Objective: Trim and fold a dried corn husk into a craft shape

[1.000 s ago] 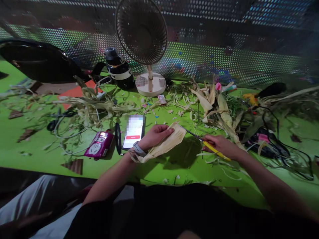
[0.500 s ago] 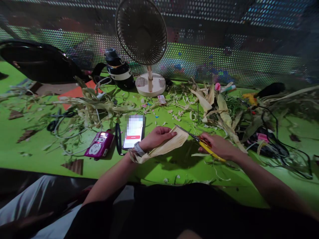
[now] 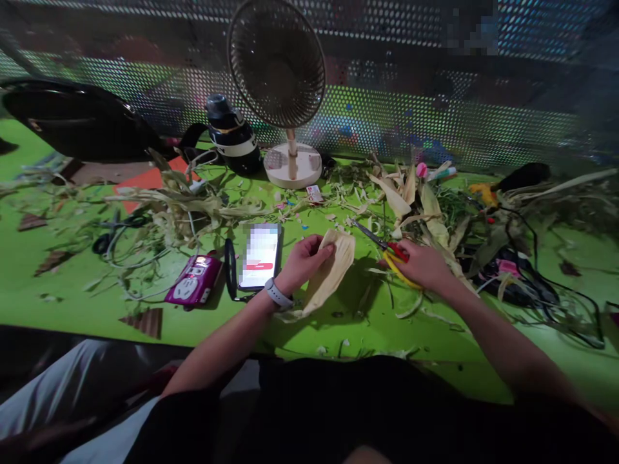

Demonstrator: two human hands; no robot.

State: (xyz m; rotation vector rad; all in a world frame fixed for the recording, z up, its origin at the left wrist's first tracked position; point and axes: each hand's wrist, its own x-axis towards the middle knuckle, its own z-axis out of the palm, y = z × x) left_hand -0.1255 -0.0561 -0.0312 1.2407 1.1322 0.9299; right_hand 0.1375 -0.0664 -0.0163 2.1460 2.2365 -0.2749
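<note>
My left hand [image 3: 304, 263] grips a pale dried corn husk [image 3: 329, 274] by its upper edge, above the green table [image 3: 97, 309]. The husk hangs down and toward me. A grey watch sits on that wrist. My right hand [image 3: 422, 264] holds scissors [image 3: 387, 248] with yellow and red handles. Their blades point up and left, a short way to the right of the husk and apart from it.
A phone [image 3: 261, 254] with a lit screen and a pink power strip [image 3: 193, 288] lie left of my left hand. A desk fan [image 3: 283, 90] and a dark bottle [image 3: 232, 135] stand at the back. Husk piles [image 3: 420, 200], scraps and black cables [image 3: 536, 290] crowd the right.
The scissors have pulled away from the husk's edge to the right and upward. My left hand has turned the husk more upright.
</note>
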